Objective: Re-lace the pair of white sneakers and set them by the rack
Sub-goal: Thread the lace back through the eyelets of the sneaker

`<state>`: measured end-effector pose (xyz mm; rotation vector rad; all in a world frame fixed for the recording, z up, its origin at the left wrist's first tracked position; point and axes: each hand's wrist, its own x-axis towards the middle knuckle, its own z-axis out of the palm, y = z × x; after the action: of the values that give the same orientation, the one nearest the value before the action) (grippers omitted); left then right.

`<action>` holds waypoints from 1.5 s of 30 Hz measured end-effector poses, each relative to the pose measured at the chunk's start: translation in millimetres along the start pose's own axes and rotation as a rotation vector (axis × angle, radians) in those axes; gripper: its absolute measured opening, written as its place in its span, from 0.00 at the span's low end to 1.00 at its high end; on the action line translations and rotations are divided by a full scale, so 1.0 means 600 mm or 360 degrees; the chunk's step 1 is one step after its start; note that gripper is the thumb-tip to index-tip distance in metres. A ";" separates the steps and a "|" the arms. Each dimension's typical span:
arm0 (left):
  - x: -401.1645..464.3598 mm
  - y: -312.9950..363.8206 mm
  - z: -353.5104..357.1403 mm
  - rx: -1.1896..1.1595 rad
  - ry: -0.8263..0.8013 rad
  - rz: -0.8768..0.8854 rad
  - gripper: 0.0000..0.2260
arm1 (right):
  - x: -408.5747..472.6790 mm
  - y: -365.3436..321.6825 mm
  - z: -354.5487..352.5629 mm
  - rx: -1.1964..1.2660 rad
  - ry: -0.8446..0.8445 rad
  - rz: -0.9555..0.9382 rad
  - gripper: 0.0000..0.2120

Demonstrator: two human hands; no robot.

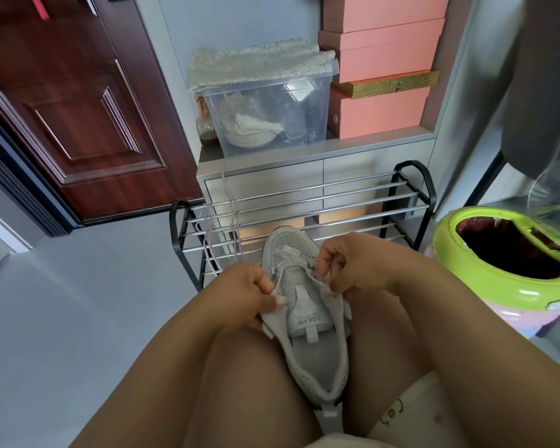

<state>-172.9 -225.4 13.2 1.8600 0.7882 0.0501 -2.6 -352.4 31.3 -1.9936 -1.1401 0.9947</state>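
We've got one pale grey-white mesh sneaker (304,305) with a glittery trim wedged between the person's knees, toe pointing away towards the black-framed shoe rack with chrome rails (304,202), heel nearest the camera; its tongue reads "DREAM". The toe sits just in front of the rack's lower rails. We see only this one shoe of the pair. Left hand (243,292) grips the sneaker's left eyelet edge, fingers curled, thumb pinching the white flap. Right hand (349,263) is at the right eyelet edge, fingers curled in a narrow pinch; we cannot tell whether it holds a lace end or just the upper. A loose white shoelace (230,202) hangs over the rack's left end, trailing down through the rails, apart from both hands. Behind the rack: a grey drawer cabinet (272,176), and on it a clear plastic storage box (272,105) with a pale cloth over its lid, next to stacked salmon-pink boxes (382,59). Right of the rack, a lime-green-rimmed waste bin (498,250). Left of the rack, a dark red wooden door (72,108).
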 end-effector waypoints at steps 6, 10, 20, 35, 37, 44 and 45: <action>-0.003 -0.002 -0.006 -0.0065 -0.0065 -0.0024 0.07 | 0.005 -0.006 0.012 0.0009 0.0013 0.0024 0.09; -0.005 0.001 -0.012 -0.0102 -0.0115 -0.0071 0.08 | 0.016 -0.010 0.007 -0.0022 -0.0017 -0.0014 0.07; 0.100 -0.037 -0.114 -0.0117 0.0457 -0.0262 0.11 | 0.105 -0.047 -0.022 0.0059 0.0247 -0.0164 0.07; 0.355 -0.090 -0.119 -0.0366 0.0588 -0.0637 0.11 | 0.196 -0.017 -0.017 0.0318 0.0409 -0.0139 0.09; 0.358 -0.092 -0.124 -0.0334 0.0674 -0.0567 0.09 | 0.196 -0.013 -0.019 0.0360 0.0433 -0.0139 0.09; 0.286 0.034 -0.146 -0.0260 0.0839 0.0299 0.08 | 0.184 -0.036 -0.032 0.0387 0.0607 -0.0213 0.07; 0.267 0.061 -0.146 -0.0281 0.0834 0.0410 0.08 | 0.181 -0.045 -0.033 0.0384 0.0618 -0.0241 0.07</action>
<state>-63.3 -75.5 31.2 1.7853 0.8553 0.7719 40.0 -246.9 30.6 -1.7774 -0.8952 0.6005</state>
